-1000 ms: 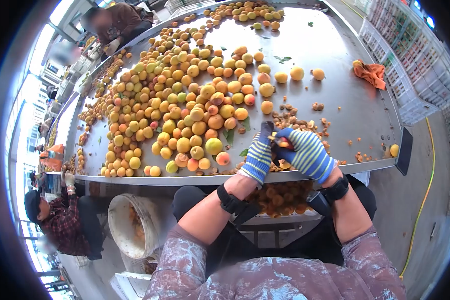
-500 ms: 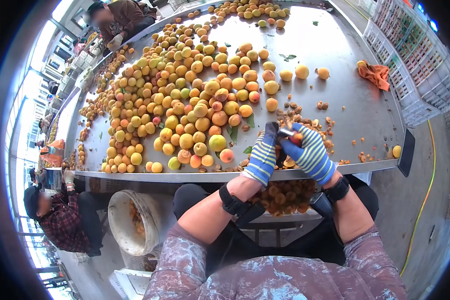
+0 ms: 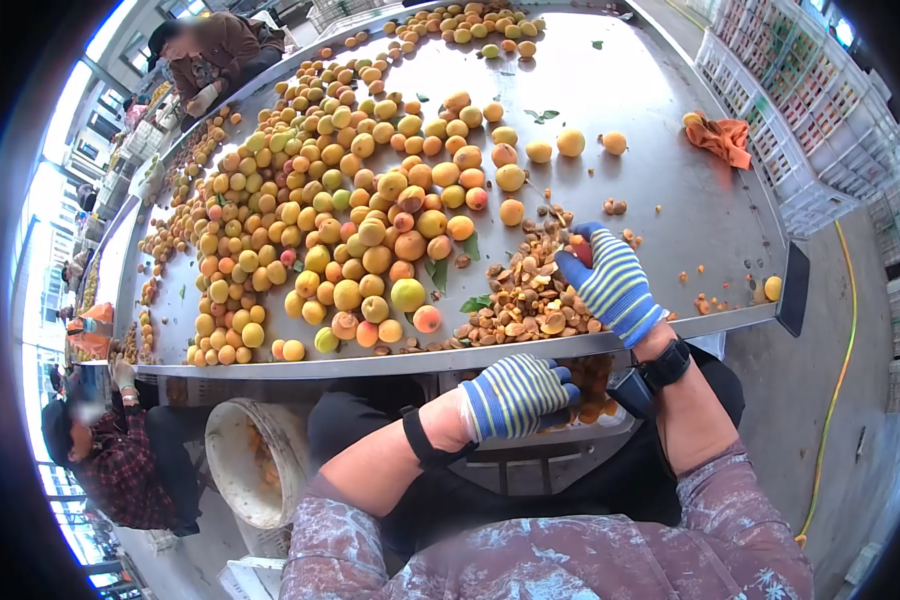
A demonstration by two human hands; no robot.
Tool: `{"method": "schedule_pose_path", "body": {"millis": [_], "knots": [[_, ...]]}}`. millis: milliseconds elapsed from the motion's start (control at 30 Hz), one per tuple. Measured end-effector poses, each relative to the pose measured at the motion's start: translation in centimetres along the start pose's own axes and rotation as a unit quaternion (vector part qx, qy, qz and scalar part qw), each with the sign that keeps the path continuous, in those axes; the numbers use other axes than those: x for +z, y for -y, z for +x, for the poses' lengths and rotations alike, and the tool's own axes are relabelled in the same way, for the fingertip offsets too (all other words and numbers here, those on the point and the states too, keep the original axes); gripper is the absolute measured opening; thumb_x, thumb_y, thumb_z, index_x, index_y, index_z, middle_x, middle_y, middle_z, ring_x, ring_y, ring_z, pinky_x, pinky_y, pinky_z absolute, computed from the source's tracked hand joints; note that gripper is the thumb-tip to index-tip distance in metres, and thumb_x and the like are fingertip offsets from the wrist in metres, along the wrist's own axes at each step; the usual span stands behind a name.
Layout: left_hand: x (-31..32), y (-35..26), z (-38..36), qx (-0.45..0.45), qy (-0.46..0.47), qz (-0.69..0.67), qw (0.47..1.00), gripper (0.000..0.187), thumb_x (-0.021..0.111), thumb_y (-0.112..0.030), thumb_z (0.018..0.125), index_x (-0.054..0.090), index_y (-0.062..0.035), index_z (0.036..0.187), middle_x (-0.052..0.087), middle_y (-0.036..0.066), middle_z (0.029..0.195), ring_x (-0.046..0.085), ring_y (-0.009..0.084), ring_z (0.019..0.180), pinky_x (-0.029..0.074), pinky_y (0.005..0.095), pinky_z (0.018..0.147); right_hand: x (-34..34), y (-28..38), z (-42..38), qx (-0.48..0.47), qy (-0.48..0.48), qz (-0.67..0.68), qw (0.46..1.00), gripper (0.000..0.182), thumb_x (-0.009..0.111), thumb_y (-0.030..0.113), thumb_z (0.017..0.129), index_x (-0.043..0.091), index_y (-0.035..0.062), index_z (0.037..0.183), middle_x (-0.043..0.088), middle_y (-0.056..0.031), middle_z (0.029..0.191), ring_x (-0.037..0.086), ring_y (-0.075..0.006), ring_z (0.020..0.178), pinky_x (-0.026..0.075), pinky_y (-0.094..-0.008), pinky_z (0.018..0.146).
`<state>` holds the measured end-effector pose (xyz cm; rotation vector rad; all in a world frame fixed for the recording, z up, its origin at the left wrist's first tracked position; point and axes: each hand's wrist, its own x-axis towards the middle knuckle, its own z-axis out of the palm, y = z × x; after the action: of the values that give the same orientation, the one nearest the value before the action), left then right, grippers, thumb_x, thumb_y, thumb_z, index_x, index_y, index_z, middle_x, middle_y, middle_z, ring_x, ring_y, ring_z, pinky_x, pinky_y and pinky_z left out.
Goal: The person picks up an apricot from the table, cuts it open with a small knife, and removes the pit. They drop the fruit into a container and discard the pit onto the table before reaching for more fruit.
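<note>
My left hand (image 3: 518,396), in a striped glove, is below the table's front edge, palm down over a container of cut fruit halves (image 3: 595,385). Its fingers point right, a little apart, with nothing visible in them. My right hand (image 3: 618,288) is closed around a small red object (image 3: 580,251), mostly hidden by the fingers, above the table. Beside it lies a heap of pits and fruit scraps (image 3: 525,295). Whole yellow-orange fruits (image 3: 370,232) spread widely over the metal table (image 3: 685,225) to the left and behind.
An orange cloth (image 3: 718,140) lies at the table's right. White crates (image 3: 770,130) stand beyond that edge. A white bucket (image 3: 260,460) is below the table, left of my legs. One person (image 3: 215,60) is at the far left, another (image 3: 115,455) at the near left.
My left hand has left the right hand and come down toward me, over the container. My right hand remains above the table with the red object. The view has shifted slightly.
</note>
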<state>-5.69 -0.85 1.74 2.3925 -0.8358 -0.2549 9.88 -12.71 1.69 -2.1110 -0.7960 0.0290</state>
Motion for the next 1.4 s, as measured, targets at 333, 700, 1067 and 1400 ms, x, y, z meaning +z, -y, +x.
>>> {"method": "schedule_pose_path", "body": {"millis": [333,700,1067,1400], "knots": [[-6.8,2.1,-4.6,-0.225,-0.252,0.129,0.932,0.038,0.076,-0.017,0.071,0.063,-0.0039,0.104,0.060,0.013,0.095,0.060,0.0318,0.086,0.050,0.0391,0.074,-0.8,0.9,0.0,-0.006,-0.023,0.009,1.000,0.028,0.065,0.026,0.087,0.060,-0.0002,0.094,0.065,-0.0182,0.076,0.065,-0.0305,0.068,0.050,-0.0367,0.061],[-4.7,6.7,-7.1,-0.353,-0.066,0.259,0.897,0.025,0.066,-0.003,0.067,0.063,-0.0074,0.091,0.059,0.012,0.092,0.060,0.0317,0.088,0.051,0.0388,0.074,0.6,0.5,-0.6,-0.039,0.027,0.128,0.991,0.023,0.061,0.022,0.092,0.060,0.0006,0.098,0.064,-0.0183,0.077,0.064,-0.0327,0.069,0.050,-0.0384,0.060],[-5.7,6.3,-6.6,-0.305,-0.236,-0.153,0.910,0.029,0.067,-0.001,0.079,0.057,-0.0033,0.107,0.060,0.007,0.099,0.061,0.0169,0.092,0.051,0.0290,0.080,-0.1,1.9,-1.3,0.062,0.092,0.307,0.945,0.020,0.059,0.021,0.094,0.062,0.0005,0.097,0.061,-0.0087,0.068,0.058,-0.0159,0.059,0.047,-0.0301,0.056],[-4.5,5.6,-2.6,-0.077,-0.375,-0.762,0.522,0.042,0.064,-0.016,0.086,0.051,-0.0072,0.125,0.059,0.010,0.109,0.058,0.0180,0.091,0.050,0.0267,0.084,0.9,3.6,-2.1,0.100,0.117,0.418,0.895,0.026,0.053,0.024,0.098,0.062,0.0002,0.094,0.057,0.0001,0.067,0.050,-0.0048,0.060,0.042,-0.0234,0.053]]}}
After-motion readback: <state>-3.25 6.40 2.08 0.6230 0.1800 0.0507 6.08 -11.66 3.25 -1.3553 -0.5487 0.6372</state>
